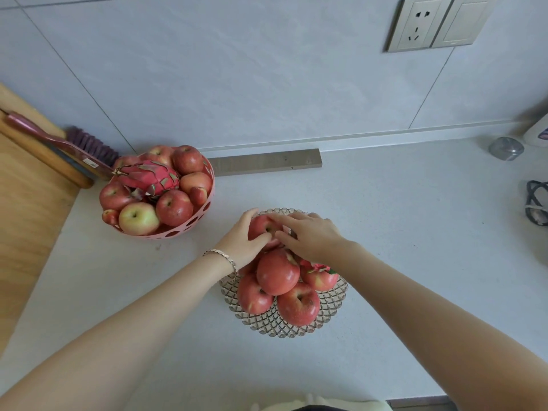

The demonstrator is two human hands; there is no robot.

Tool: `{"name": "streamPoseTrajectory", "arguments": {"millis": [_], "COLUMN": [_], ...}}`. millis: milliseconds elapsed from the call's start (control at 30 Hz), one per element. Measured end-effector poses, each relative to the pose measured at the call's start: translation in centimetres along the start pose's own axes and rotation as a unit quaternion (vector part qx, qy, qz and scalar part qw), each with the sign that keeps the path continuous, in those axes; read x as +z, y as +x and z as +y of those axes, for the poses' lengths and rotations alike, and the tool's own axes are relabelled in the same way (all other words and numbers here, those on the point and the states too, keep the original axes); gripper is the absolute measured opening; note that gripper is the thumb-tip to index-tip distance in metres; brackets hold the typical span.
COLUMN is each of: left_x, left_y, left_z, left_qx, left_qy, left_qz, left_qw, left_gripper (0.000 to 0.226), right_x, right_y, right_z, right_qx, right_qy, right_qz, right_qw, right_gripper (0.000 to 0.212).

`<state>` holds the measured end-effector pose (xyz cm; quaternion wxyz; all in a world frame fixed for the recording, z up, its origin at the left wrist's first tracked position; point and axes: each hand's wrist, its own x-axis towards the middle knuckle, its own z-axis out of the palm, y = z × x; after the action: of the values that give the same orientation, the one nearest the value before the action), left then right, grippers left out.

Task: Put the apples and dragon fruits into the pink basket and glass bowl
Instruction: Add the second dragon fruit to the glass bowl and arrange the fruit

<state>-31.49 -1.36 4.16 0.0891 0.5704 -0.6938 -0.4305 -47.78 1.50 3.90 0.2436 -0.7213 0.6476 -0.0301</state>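
Item: apple [261,227], stem end up, atop the pile at the far side of glass bowl [332,305]. We cup it between left hand [243,243] and right hand [311,237] (fingers curled round it, both equally near).

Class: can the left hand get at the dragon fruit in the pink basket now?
Probably yes: the dragon fruit lies uncovered atop the pink basket, nothing between. But the left hand grips an apple over the glass bowl; release first.
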Motion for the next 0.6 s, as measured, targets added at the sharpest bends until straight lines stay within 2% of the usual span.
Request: {"name": "streamPoseTrajectory", "arguments": {"millis": [100, 200, 267, 300, 467, 600], "left_x": [0.2, 1.2, 2.3, 3.0, 4.9, 5.4], "left_y": [-1.7, -3.7, -5.0, -5.4, -4.9, -4.8], "left_z": [-0.8, -0.8, -0.4, -0.2, 0.1, 0.0], "left_qx": [0.023, 0.038, 0.066, 0.080, 0.041, 0.046], "left_qy": [0.002, 0.129, 0.193, 0.219, 0.317, 0.279], "left_qz": [0.005, 0.053, 0.109, 0.113, 0.080, 0.061], "left_qw": [1.000, 0.990, 0.973, 0.966, 0.944, 0.957], "left_gripper": [0.072, 0.086, 0.085, 0.084, 0.086, 0.080], "right_x": [0.1, 0.2, 0.2, 0.1, 0.2, 0.3], "right_y": [0.2, 0.3, 0.3, 0.3, 0.3, 0.3], "right_z": [0.4, 0.5, 0.6, 0.6, 0.5, 0.7], "right_qx": [-0.013, -0.016, -0.014, -0.014, -0.015, -0.016], "right_qy": [-0.017, -0.026, -0.029, -0.032, -0.037, -0.040], "right_qz": [-0.001, -0.005, -0.008, -0.008, -0.009, -0.004], "right_qw": [1.000, 1.000, 0.999, 0.999, 0.999, 0.999], "right_gripper": [0.045, 0.045, 0.044, 0.044, 0.044, 0.045]}}
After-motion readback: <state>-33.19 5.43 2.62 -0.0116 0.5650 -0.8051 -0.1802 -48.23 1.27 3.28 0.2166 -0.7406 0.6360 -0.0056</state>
